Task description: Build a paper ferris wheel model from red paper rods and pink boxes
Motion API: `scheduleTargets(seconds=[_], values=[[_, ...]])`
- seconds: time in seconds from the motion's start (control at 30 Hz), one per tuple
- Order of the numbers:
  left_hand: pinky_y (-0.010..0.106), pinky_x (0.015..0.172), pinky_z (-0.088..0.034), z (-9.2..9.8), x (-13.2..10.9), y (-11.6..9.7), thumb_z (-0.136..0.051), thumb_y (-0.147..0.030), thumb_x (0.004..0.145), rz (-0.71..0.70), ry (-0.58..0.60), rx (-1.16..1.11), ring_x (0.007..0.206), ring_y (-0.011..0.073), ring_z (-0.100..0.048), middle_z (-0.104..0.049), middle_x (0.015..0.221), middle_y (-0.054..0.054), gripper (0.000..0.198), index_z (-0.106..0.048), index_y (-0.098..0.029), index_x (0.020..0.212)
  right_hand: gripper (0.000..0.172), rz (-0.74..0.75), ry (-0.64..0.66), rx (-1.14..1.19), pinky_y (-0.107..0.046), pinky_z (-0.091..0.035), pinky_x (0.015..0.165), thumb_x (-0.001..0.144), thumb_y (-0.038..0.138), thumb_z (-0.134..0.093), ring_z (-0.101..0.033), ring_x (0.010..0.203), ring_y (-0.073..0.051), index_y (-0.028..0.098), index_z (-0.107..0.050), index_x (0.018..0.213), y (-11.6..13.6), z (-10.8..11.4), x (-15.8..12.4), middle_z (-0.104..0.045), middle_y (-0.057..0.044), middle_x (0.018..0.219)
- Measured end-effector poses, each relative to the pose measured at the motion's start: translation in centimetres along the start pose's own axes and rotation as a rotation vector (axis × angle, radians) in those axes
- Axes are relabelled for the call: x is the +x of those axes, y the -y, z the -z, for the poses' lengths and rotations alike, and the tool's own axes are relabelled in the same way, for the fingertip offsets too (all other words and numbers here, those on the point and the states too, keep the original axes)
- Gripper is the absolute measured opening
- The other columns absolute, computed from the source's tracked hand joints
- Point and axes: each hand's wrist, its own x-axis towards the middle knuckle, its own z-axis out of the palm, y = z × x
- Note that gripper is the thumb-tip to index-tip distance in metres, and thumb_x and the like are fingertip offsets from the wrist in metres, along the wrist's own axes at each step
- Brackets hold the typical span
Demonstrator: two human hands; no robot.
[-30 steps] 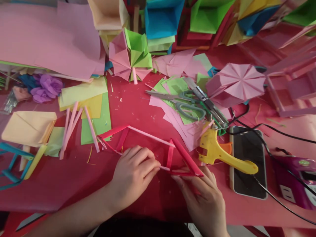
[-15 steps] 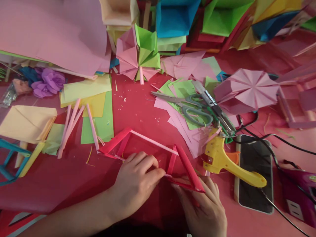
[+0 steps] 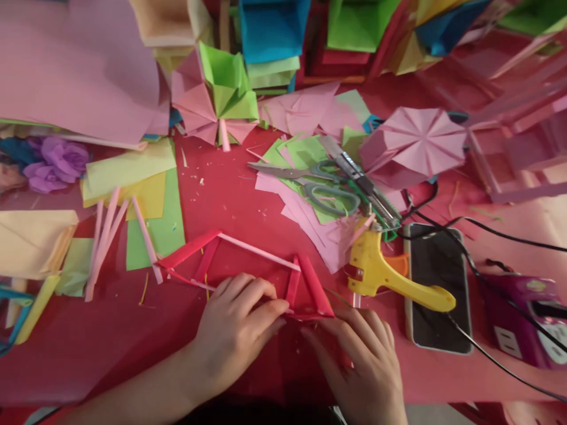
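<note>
A red paper frame (image 3: 313,283), with triangular ends joined by thin pink paper rods, lies on the red table in front of me. My left hand (image 3: 241,324) is closed around the frame's near rod, thumb and fingers pinching it close to the right end. Part of that rod is hidden behind my fingers. At the frame's near right corner, my right hand (image 3: 363,354) has its thumb and fingers apart, with nothing visible between them. Its fingertips lie against or just beside the corner; I cannot tell which.
A yellow glue gun (image 3: 381,271) lies partly over a phone (image 3: 443,319), right of the frame. Behind are scissors (image 3: 310,177), a utility knife (image 3: 358,183) and paper scraps. Pink rolled paper sticks (image 3: 106,242) lie left. Folded paper models (image 3: 217,94) line the back.
My right hand has loosened from the frame's right end, its fingers now apart. That end has tipped lower. My left hand keeps its hold. The view has shifted to the right.
</note>
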Motion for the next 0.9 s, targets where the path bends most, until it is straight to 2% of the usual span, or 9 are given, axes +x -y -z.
scheduleTargets(seconds=[0.23,0.43,0.67,0.9], values=[[0.029,0.069,-0.039,-0.3,0.1,-0.2,-0.059,-0.022,0.083,-0.045,-0.028,0.008,0.075,0.016,-0.051,-0.061,0.078,0.001,0.004,-0.063,-0.022,0.084,0.006,-0.135,-0.049,0.044,-0.03,-0.032,0.067,0.08,0.022,-0.061,-0.048,0.076,-0.017,0.025,-0.067,0.08,0.3,-0.3,-0.5,-0.062,-0.002,0.081],[0.029,0.072,-0.042,-0.5,0.2,-0.3,-0.057,-0.023,0.084,-0.077,-0.067,0.045,0.076,0.0158,-0.053,-0.061,0.077,0.002,0.007,-0.062,-0.021,0.08,0.009,-0.073,-0.052,0.052,-0.03,-0.03,0.067,0.083,0.023,-0.057,-0.047,0.077,-0.017,0.024,-0.066,0.082,0.0,-0.9,-0.4,-0.063,-0.002,0.084],[0.029,0.069,-0.04,-0.4,0.1,-0.3,-0.059,-0.021,0.083,-0.052,-0.02,-0.01,0.074,0.0159,-0.052,-0.06,0.075,0.001,0.004,-0.062,-0.021,0.081,0.013,-0.035,-0.051,0.029,-0.03,-0.029,0.068,0.084,0.022,-0.055,-0.045,0.078,-0.018,0.023,-0.065,0.076,0.2,-1.2,-0.3,-0.063,-0.001,0.079],[0.03,0.071,-0.039,-0.6,0.0,-0.1,-0.061,-0.02,0.081,-0.041,-0.037,-0.027,0.075,0.0165,-0.05,-0.059,0.079,0.002,0.004,-0.058,-0.019,0.084,0.015,-0.008,-0.031,-0.015,-0.031,-0.029,0.066,0.085,0.023,-0.052,-0.046,0.078,-0.019,0.022,-0.065,0.077,0.3,-1.2,-0.3,-0.063,-0.002,0.082]])
